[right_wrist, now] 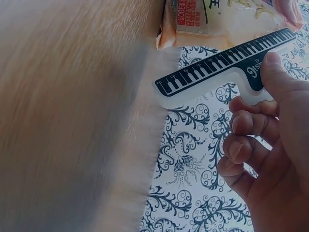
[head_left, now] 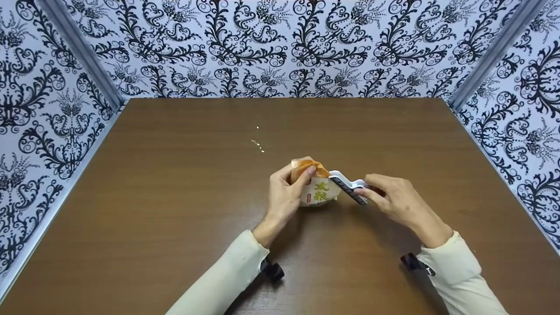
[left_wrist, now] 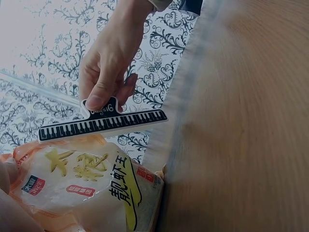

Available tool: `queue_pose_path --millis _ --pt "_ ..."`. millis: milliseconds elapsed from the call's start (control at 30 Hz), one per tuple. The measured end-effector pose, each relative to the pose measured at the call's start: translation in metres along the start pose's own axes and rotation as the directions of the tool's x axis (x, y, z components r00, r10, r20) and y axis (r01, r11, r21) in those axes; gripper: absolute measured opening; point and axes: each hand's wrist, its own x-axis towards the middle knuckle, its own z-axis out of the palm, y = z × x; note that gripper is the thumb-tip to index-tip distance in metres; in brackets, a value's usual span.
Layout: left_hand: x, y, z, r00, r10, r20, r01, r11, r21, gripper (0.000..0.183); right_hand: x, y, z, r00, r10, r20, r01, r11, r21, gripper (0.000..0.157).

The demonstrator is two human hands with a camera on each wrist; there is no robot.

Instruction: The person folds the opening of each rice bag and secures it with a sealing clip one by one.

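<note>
My left hand (head_left: 284, 190) grips a plastic food bag (head_left: 321, 192) by its gathered orange top, thumb across the front. The bag is pale with gold characters, and its lower part sits close over the table. Between thumb and fingers, my right hand (head_left: 396, 197) pinches the handle of a wide bag clip (head_left: 348, 189) printed with black and white piano keys. In the left wrist view the clip (left_wrist: 104, 124) lies along the bag's upper edge. In the right wrist view the clip (right_wrist: 227, 63) slants beside the bag (right_wrist: 217, 19), its long bar toward it.
A brown wooden table (head_left: 175, 183) spreads under both hands. Several small white crumbs (head_left: 258, 144) lie farther back on it. Walls (head_left: 249, 48) with black and white scrolls enclose the back and sides. A black camera (head_left: 273, 271) is strapped at the left wrist.
</note>
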Motion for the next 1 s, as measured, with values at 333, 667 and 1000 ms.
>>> queue_pose_path --millis 333,667,1000 --pt "-0.0001 0.0001 0.0002 1.0 -0.001 -0.003 0.001 1.0 -0.007 0.021 0.0008 -0.0003 0.0001 1.0 -0.026 -0.015 0.026 0.999 -0.022 0.021" --pt "-0.0003 0.0009 0.0007 1.0 -0.004 -0.003 0.004 1.0 -0.027 0.021 0.0027 -0.0038 -0.0003 1.0 0.014 0.006 -0.014 1.0 -0.013 0.022" --pt "-0.001 0.0006 0.0007 1.0 -0.003 0.0 0.003 1.0 -0.03 0.021 0.0024 -0.0044 0.0003 1.0 -0.001 0.0 0.001 1.0 -0.016 0.023"
